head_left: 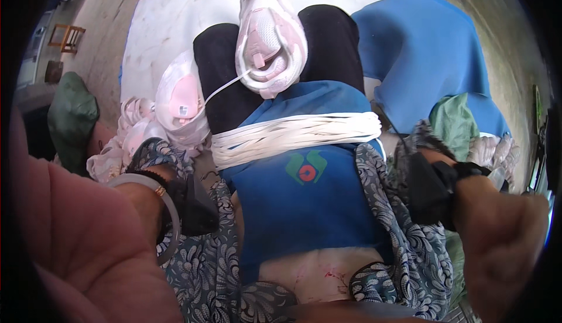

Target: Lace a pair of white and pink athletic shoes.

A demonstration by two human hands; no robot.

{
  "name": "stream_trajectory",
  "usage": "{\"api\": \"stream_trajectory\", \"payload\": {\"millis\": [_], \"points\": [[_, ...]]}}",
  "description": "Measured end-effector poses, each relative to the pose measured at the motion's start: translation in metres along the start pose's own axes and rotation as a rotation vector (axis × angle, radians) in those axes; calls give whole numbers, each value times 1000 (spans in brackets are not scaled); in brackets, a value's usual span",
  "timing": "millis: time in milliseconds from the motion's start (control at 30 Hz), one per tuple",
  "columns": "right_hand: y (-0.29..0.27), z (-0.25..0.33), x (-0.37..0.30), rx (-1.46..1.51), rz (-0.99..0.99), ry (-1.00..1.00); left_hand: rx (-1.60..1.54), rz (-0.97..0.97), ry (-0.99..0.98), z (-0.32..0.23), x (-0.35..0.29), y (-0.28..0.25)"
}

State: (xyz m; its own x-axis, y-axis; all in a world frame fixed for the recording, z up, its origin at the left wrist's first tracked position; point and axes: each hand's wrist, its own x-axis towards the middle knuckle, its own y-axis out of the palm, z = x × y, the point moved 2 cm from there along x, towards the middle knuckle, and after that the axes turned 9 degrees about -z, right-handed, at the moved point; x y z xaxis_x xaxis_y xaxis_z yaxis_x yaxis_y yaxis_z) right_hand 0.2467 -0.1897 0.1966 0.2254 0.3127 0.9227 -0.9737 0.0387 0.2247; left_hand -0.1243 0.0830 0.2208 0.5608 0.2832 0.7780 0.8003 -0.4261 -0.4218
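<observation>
Two hands loom close to the camera: the left hand (99,235) shows its palm and the right hand (506,241) is blurred, so I cannot tell whether either's fingers are open or gripping. One pink-and-white sneaker (272,36) sits between black-trousered knees (331,42), which probably cradle it, a thin white lace (233,80) trailing from it. Flat white laces (293,135) lie bunched across the blue apron (310,212), presumably kept within reach. Beyond lies a smudged white surface (175,24); a wooden stool (70,39) stands on the drab floor (117,7).
</observation>
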Motion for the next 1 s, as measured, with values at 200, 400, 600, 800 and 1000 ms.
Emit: {"api": "stream_trajectory", "payload": {"millis": [200,400,600,800,1000], "points": [[25,-73,-20,-243,-420,486,32,-43,106,6,-16,-10],[32,-155,-74,-778,-284,912,137,5,57,13,12,37],[21,-192,-115,-1147,98,779,223,-65,-377,65,-5,178],[27,-221,-126,-1299,276,822,467,243,-360,107,-59,220],[18,-223,-132,-1215,264,828,422,326,-351,119,-62,217]]}}
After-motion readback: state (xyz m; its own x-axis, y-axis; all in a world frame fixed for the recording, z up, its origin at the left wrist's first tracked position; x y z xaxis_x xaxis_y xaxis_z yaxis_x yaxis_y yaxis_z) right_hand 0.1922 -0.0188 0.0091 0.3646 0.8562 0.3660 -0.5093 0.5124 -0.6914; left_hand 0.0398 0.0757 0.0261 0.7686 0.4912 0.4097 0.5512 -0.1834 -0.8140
